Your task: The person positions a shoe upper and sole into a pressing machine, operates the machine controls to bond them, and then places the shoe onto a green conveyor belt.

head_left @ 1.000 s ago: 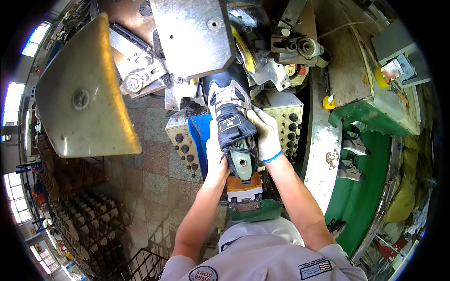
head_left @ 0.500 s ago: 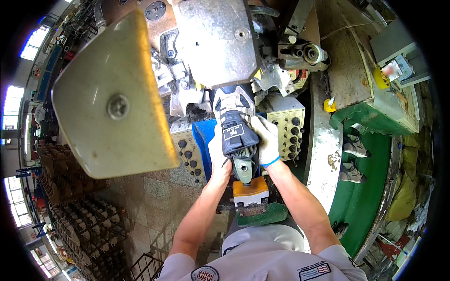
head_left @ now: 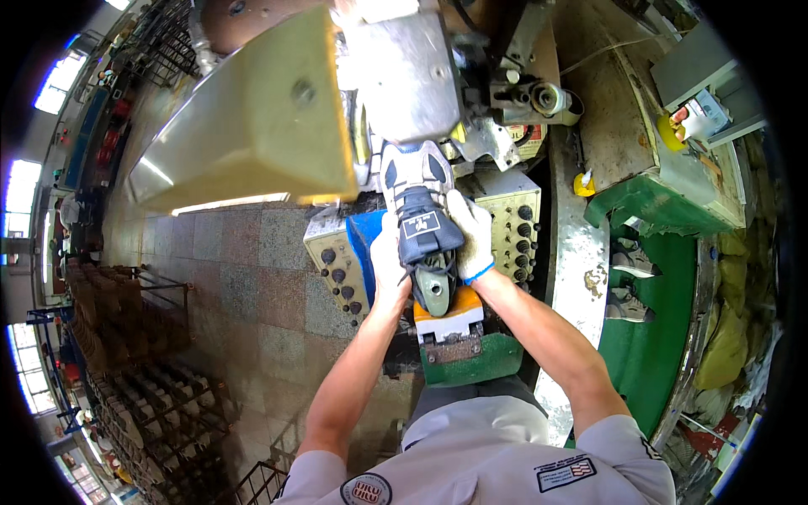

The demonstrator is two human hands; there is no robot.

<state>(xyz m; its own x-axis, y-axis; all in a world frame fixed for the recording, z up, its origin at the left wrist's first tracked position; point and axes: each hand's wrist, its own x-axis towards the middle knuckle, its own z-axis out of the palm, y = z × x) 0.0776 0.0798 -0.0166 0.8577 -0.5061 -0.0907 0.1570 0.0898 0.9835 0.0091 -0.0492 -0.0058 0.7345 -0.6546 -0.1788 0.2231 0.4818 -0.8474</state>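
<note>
Both my hands hold a grey, white and dark-navy sneaker (head_left: 418, 198) fitted on a green shoe last (head_left: 433, 286). Its toe points away from me, at the lower edge of the machine's steel plate (head_left: 412, 84); the heel end of the last faces me, just above an orange-topped pad (head_left: 449, 307). My left hand (head_left: 387, 257), in a pale glove, is closed along the left side of the shoe. On the other side my right hand (head_left: 473, 236), in a white glove with a blue cuff, grips it. Part of the left fingers is hidden behind the shoe.
A large pale machine cover (head_left: 261, 126) hangs at upper left. Control boxes with black knobs (head_left: 515, 227) flank the shoe. To the right runs a green conveyor (head_left: 648, 353) carrying other shoes (head_left: 631, 303). Racks of shoe-shaped parts (head_left: 151, 404) stand on the left.
The pale cover at the left has swung up and to the right, uncovering more floor. More of the sneaker's toe shows below the steel plate. Both hands keep their hold.
</note>
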